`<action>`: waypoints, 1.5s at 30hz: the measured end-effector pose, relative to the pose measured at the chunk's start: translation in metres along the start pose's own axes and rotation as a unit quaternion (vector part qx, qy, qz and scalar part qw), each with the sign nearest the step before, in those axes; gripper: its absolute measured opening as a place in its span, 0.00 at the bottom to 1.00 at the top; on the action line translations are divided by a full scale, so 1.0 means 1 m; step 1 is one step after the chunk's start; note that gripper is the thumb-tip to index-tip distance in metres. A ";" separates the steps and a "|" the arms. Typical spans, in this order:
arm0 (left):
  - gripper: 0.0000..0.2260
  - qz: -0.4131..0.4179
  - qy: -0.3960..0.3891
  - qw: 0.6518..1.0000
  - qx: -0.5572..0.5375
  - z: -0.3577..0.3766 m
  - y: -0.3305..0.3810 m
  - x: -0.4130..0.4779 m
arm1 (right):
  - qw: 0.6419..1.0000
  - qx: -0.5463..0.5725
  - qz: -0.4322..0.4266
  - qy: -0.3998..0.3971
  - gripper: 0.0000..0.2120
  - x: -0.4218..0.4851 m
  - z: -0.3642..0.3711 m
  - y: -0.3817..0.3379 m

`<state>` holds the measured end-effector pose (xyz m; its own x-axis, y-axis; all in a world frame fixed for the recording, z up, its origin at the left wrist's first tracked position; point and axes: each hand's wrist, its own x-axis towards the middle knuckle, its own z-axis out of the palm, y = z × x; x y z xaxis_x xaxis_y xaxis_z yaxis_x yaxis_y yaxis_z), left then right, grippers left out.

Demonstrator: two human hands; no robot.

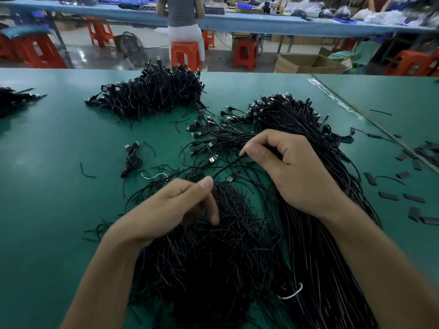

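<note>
Wire tie [228, 168], thin and black, runs slantwise between the two hands above the middle of the green bench [47, 186]. Its far end sits in the grip of the right hand [292, 169], pinched narrow between thumb and curled forefinger. Its near end meets the left hand [171, 205], where the thumb closes against the bent fingers in a narrow grip on it; those fingers are blurred.

Under the left hand and nearer the body lies a heap of loose ties [209, 252]. Just right of it a long bundle of black cables [308, 245] stretches from the near edge to the far right, its plugs fanned out beyond the right hand, and a white band [294, 293] loops round it low down.

Farther off, left of centre, is a pile of coiled cables [154, 93], and one small coiled cable [131, 160] lies alone left of the hands. Flat black strips [389, 195] are scattered on the right.

Beyond the bench a person [183, 20] sits on an orange stool [185, 54], with a cardboard box [306, 64] to the right.
</note>
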<state>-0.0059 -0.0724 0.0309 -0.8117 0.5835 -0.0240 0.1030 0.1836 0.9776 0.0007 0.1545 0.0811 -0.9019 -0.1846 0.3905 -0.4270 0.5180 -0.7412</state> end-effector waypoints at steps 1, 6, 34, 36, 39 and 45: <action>0.29 0.015 -0.041 0.998 -0.043 0.004 0.002 -0.003 | 1.000 0.016 0.000 0.015 0.07 0.002 0.003 -0.001; 0.23 0.112 -0.071 0.967 -0.215 0.023 0.016 -0.002 | 0.996 -0.039 0.060 -0.060 0.10 -0.004 0.025 0.004; 0.21 0.103 0.071 0.930 -0.344 0.025 0.016 0.009 | 0.985 -0.072 0.024 -0.154 0.10 -0.008 0.027 -0.002; 0.20 0.132 0.107 0.907 -0.386 0.028 0.017 0.013 | 0.973 -0.106 0.034 -0.202 0.14 -0.010 0.026 -0.006; 0.21 0.175 0.166 0.885 -0.398 0.029 0.015 0.018 | 0.962 -0.135 0.036 -0.234 0.19 -0.014 0.022 -0.011; 0.15 0.172 0.260 0.949 -0.042 0.045 0.009 0.019 | 0.963 -0.123 -0.003 -0.241 0.15 -0.014 0.016 -0.024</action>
<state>0.0051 -0.0243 0.0299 -0.9146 0.1238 0.3849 0.3851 -0.0229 0.9226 0.0223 0.1312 0.0847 -0.8506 -0.5233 0.0507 -0.4567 0.6876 -0.5645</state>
